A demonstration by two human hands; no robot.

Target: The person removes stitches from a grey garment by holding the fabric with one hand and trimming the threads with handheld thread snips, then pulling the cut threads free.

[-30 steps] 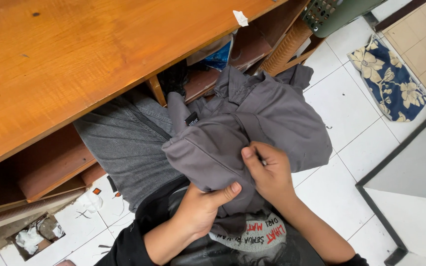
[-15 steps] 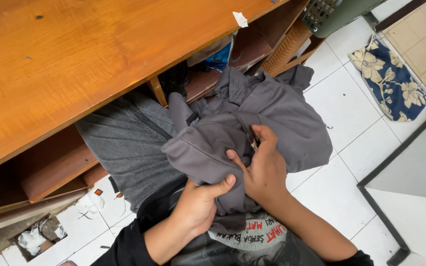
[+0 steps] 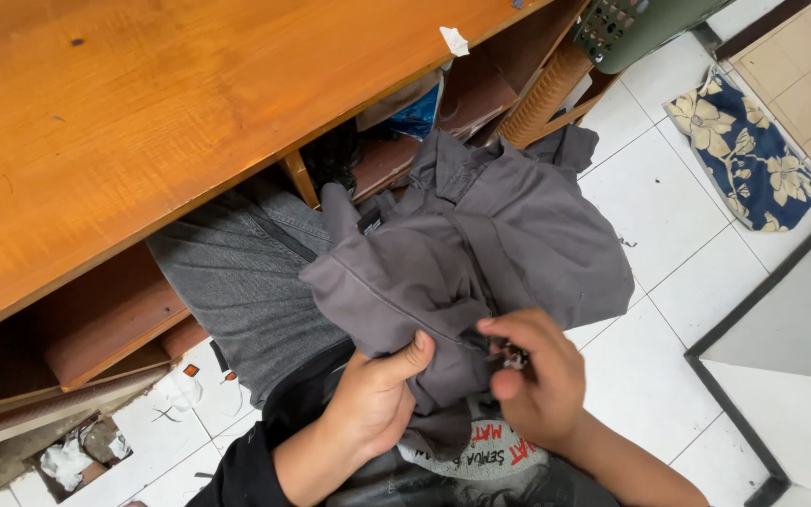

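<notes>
Holding: dark grey garment [image 3: 481,253], bunched over the lap, gripped at its lower folds by both hands
Left hand [image 3: 373,399]: closed on a fold of the grey cloth, thumb [image 3: 412,357] pressed on top, fingers tucked out of sight beneath
Right hand [image 3: 537,371]: curled at the garment's lower middle, fingertips [image 3: 504,324] pinched on a small dark part of the cloth; what sits between them too small to tell
Garment position: below the edge of the wooden table [image 3: 143,122], spread from the knees toward the white tiled floor [image 3: 650,235], one corner reaching up toward the shelf under the table
Garment surface: crumpled, with seams and a placket-like strip running down the middle
Under the garment: grey ribbed fabric [image 3: 237,282] on the left side, partly tucked beneath the table edge
Sleeve: black, on the left forearm [image 3: 237,469], at the bottom edge of the view
Chest area: dark shirt with a pale oval print [image 3: 490,451], just below the two hands
Shelf under the table: blue wrapper [image 3: 420,113] and a woven basket [image 3: 542,94], well apart from the hands
Top right: green plastic crate [image 3: 631,23] and a blue floral mat [image 3: 748,155] lying on the tiles
Bottom left: scraps of white paper [image 3: 68,460] on the floor beside the table's lower boards
</notes>
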